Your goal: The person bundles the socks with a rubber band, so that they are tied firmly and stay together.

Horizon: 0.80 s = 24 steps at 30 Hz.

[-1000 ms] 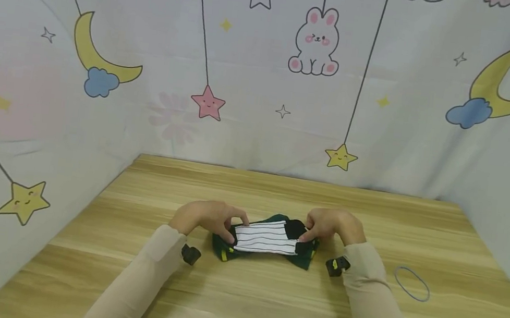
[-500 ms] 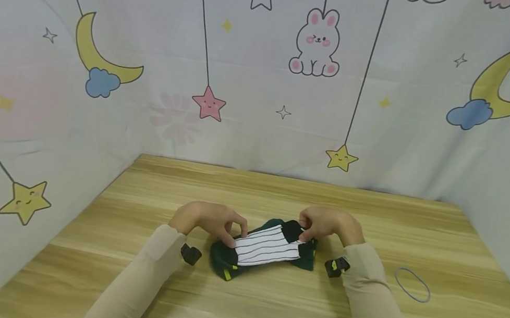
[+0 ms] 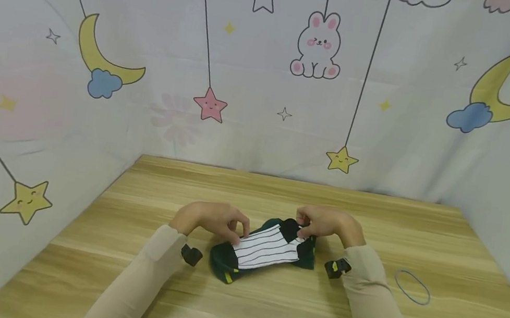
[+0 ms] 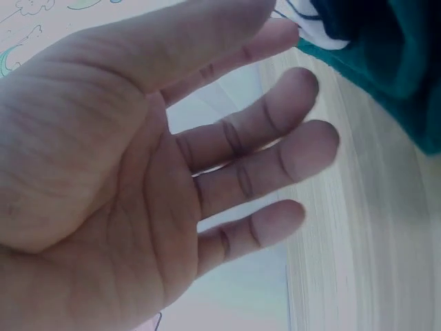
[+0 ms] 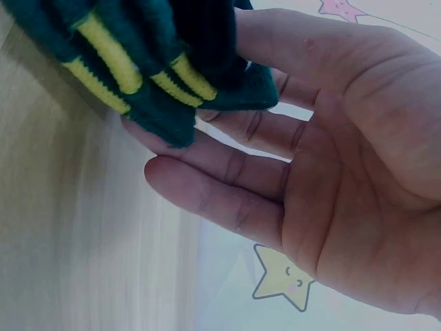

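A white sock with thin black stripes and black patches lies across dark green socks with yellow bars, in the middle of the table. At its upper left edge my left hand has thumb and forefinger apart, the thumb at the white cloth. The other left fingers are loosely bent, with nothing in the palm in the left wrist view. With thumb and forefinger, my right hand pinches the right end of the sock stack. Folded green cloth covers those fingertips in the right wrist view.
On the wooden table a thin blue loop lies to the right of my right forearm. A white cloth backdrop with printed stars and moons stands behind and at both sides.
The left end of the socks has dropped toward me and spread out, and my left thumb and forefinger have come off it to the upper edge. My right hand has shifted slightly left.
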Each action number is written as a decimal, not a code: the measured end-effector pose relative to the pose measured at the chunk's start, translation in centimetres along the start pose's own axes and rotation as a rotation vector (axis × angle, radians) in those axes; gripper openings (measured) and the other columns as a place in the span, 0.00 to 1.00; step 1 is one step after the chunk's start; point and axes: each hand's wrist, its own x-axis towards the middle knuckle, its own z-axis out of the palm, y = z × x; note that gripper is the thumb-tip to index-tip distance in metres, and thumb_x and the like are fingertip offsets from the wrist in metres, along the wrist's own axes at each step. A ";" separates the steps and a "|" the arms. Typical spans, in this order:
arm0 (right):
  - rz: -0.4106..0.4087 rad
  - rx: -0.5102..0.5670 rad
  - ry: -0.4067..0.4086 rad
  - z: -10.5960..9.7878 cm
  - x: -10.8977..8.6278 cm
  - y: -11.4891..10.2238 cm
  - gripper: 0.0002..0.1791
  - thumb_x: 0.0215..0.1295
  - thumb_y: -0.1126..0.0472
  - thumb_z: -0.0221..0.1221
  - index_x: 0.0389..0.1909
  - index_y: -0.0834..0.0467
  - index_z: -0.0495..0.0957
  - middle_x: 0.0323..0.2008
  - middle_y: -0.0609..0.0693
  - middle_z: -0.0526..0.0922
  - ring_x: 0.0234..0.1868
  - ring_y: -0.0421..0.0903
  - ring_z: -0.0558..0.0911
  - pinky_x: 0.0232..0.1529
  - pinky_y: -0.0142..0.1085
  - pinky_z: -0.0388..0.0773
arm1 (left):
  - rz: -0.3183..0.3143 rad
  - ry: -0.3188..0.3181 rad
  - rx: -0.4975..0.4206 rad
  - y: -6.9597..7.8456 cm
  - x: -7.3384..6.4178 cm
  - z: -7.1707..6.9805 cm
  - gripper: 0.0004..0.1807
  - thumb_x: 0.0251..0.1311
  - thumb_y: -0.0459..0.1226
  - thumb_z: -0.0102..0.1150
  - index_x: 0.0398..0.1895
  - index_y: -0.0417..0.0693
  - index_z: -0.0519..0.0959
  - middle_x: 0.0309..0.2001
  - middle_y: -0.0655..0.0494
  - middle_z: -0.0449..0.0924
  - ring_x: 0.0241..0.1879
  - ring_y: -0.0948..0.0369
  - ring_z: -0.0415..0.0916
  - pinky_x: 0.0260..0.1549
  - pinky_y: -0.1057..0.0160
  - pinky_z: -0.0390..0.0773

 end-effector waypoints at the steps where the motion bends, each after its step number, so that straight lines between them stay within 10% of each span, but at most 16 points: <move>1: -0.007 0.003 0.006 0.0 0.0 0.0 0.12 0.63 0.63 0.66 0.31 0.57 0.70 0.31 0.47 0.69 0.32 0.43 0.69 0.34 0.35 0.66 | 0.007 0.005 -0.001 0.0 0.0 0.0 0.10 0.64 0.40 0.67 0.47 0.57 0.81 0.32 0.62 0.80 0.32 0.66 0.74 0.32 0.65 0.74; 24: -0.183 0.011 0.111 -1.2 -0.9 -3.1 0.08 0.67 0.63 0.65 0.37 0.54 0.73 0.37 0.47 0.75 0.37 0.45 0.74 0.36 0.38 0.72 | 0.071 0.256 -0.028 0.7 0.8 0.0 0.31 0.69 0.43 0.62 0.71 0.46 0.65 0.60 0.42 0.76 0.55 0.50 0.77 0.54 0.51 0.75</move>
